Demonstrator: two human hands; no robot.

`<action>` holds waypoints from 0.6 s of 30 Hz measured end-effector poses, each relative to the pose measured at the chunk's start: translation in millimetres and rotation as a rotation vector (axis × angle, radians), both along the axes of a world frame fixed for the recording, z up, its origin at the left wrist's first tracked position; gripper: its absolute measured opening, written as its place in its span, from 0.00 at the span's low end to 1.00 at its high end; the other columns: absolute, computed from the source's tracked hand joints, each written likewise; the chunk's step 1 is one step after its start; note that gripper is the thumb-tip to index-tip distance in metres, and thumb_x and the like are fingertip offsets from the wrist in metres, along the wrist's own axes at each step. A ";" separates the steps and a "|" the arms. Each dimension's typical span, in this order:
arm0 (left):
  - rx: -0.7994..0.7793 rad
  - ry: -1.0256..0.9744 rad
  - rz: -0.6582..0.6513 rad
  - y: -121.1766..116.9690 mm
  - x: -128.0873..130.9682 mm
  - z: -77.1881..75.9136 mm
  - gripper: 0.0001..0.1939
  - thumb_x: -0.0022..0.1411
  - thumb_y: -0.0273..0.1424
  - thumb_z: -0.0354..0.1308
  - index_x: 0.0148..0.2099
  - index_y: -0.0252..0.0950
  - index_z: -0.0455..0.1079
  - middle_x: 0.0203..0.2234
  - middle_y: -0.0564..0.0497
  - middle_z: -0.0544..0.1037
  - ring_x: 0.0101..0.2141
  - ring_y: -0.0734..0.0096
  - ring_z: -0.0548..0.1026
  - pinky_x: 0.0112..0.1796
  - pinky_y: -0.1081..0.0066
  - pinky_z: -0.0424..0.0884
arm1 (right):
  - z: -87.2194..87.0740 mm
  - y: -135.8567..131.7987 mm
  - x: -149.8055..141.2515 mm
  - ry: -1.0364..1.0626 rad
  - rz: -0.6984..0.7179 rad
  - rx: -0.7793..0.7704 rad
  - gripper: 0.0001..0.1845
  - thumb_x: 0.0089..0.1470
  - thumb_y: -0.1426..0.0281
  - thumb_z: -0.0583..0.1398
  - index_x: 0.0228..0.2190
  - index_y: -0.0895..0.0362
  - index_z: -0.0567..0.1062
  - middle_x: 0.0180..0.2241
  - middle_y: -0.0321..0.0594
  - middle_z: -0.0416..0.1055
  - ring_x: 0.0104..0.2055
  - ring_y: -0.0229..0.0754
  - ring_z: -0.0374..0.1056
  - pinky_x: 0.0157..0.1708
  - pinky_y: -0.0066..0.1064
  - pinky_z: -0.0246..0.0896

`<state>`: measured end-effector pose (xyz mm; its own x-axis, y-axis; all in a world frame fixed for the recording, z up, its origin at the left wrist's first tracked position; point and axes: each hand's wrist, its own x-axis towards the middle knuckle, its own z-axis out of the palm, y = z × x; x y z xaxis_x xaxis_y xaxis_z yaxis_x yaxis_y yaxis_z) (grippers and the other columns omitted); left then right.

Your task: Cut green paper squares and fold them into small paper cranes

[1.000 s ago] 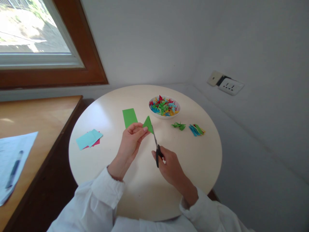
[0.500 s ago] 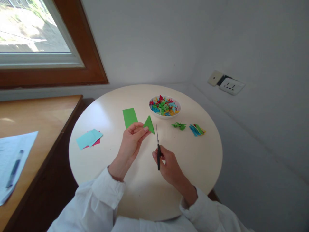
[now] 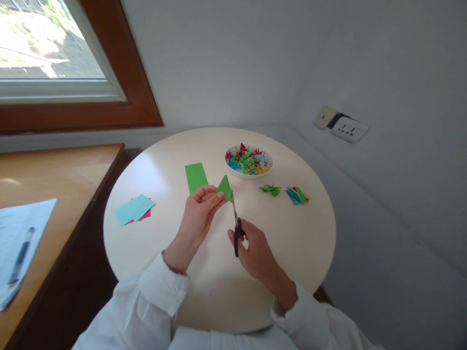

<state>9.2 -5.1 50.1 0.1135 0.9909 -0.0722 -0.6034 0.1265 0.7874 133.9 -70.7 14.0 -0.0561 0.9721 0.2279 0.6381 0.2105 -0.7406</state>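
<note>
My left hand (image 3: 199,214) pinches a small green paper triangle (image 3: 224,187) above the round cream table (image 3: 175,146). My right hand (image 3: 251,248) grips small black-handled scissors (image 3: 236,226), blades pointing up and touching the triangle's right edge. A green paper rectangle (image 3: 195,177) lies flat just behind my left hand. Both sleeves are white.
A white bowl (image 3: 248,161) full of coloured folded paper pieces sits at the back. A green folded piece (image 3: 270,189) and a coloured paper bundle (image 3: 297,195) lie to its right. Light blue and pink sheets (image 3: 134,209) lie left. A wooden desk (image 3: 54,180) holds paper and pen (image 3: 20,255).
The scissors had drawn away to the right of the triangle half a second ago; now their blades are back against its right edge. My left hand has hardly moved.
</note>
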 end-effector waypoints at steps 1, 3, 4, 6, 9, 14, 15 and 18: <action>0.000 0.001 0.002 0.0 0.0 0.0 0.10 0.40 0.24 0.67 0.28 0.35 0.70 0.21 0.56 0.75 0.26 0.77 0.74 0.37 0.73 0.70 | 0.1 0.1 0.0 -0.004 -0.001 0.002 0.12 0.54 0.64 0.50 0.22 0.55 0.60 0.21 0.35 0.61 0.24 0.37 0.57 0.26 0.28 0.53; 0.001 0.000 0.005 0.1 0.1 -0.3 0.10 0.40 0.24 0.67 0.28 0.35 0.70 0.21 0.56 0.75 0.26 0.77 0.74 0.37 0.73 0.70 | 0.2 0.2 -0.1 -0.011 -0.004 0.000 0.12 0.54 0.64 0.50 0.22 0.55 0.60 0.21 0.35 0.61 0.24 0.37 0.58 0.26 0.28 0.53; 0.002 -0.001 0.004 0.1 0.2 -0.4 0.10 0.40 0.24 0.67 0.28 0.35 0.70 0.21 0.56 0.75 0.26 0.77 0.74 0.37 0.73 0.70 | 0.3 0.2 -0.2 -0.014 -0.006 -0.003 0.12 0.54 0.63 0.50 0.22 0.55 0.60 0.21 0.35 0.61 0.24 0.37 0.58 0.26 0.28 0.53; 0.002 -0.003 0.002 0.0 0.4 -0.8 0.10 0.41 0.24 0.67 0.28 0.35 0.70 0.21 0.56 0.75 0.26 0.77 0.74 0.37 0.73 0.70 | 0.5 0.1 -0.2 -0.020 -0.009 -0.006 0.12 0.54 0.63 0.50 0.22 0.55 0.60 0.21 0.35 0.61 0.24 0.37 0.57 0.26 0.28 0.52; -0.002 -0.003 0.000 -0.2 0.5 -1.2 0.10 0.40 0.24 0.67 0.28 0.35 0.70 0.21 0.56 0.76 0.26 0.78 0.74 0.37 0.73 0.70 | 0.9 0.0 -0.1 -0.029 -0.008 0.005 0.13 0.55 0.63 0.50 0.22 0.55 0.59 0.21 0.35 0.60 0.24 0.37 0.57 0.26 0.28 0.52; -0.007 -0.010 0.007 0.3 0.1 -1.0 0.10 0.40 0.24 0.67 0.28 0.35 0.70 0.21 0.55 0.76 0.26 0.78 0.74 0.36 0.74 0.71 | 1.3 -0.1 -0.3 -0.043 -0.012 0.033 0.13 0.55 0.64 0.50 0.21 0.55 0.58 0.19 0.33 0.59 0.22 0.36 0.56 0.24 0.27 0.51; -0.009 -0.008 0.008 0.5 0.1 -1.0 0.10 0.40 0.24 0.67 0.28 0.35 0.70 0.21 0.55 0.76 0.26 0.78 0.74 0.36 0.75 0.71 | 1.3 -0.2 -0.4 -0.042 -0.014 0.039 0.14 0.55 0.65 0.50 0.20 0.55 0.58 0.19 0.33 0.59 0.22 0.36 0.55 0.24 0.27 0.50; -0.011 -0.009 0.007 0.7 0.0 -1.3 0.10 0.40 0.24 0.67 0.28 0.35 0.70 0.21 0.56 0.75 0.26 0.78 0.74 0.36 0.75 0.71 | 1.4 -0.7 -0.8 -0.036 -0.017 0.052 0.14 0.55 0.65 0.51 0.20 0.55 0.57 0.18 0.32 0.58 0.21 0.35 0.55 0.23 0.26 0.49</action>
